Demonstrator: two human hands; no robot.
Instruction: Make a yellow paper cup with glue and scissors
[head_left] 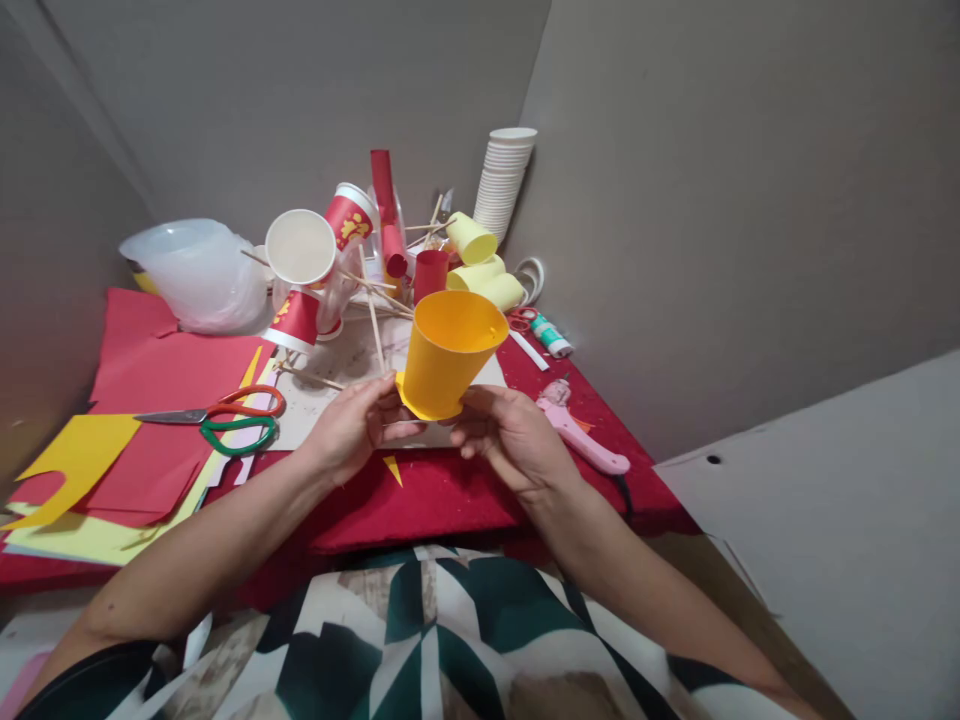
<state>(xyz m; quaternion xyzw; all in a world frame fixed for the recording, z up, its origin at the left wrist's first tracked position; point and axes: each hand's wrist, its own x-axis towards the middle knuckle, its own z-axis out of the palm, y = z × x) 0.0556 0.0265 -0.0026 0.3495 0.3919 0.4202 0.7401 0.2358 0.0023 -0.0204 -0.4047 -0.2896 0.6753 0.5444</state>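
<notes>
Between both hands I hold a yellow paper cup shape (450,360), wide mouth up and tilted a little to the right, with a flared yellow piece at its base. My left hand (356,425) pinches the left side of that base. On the right side, my right hand (506,435) grips the base edge with thumb and fingers. A small yellow paper scrap (393,470) lies on the red cloth just below. Scissors with one orange and one green handle (240,425) rest to the left. A pink glue gun (581,430) lies right of my right hand.
Red paper sheets (169,365) and a cut yellow sheet (75,465) lie at left. Behind stand a plastic bag (199,275), a white paper cup (300,250), red printed cups (351,215), pale yellow rolls (472,240), sticks and a tall cup stack (506,185). Grey walls enclose the table.
</notes>
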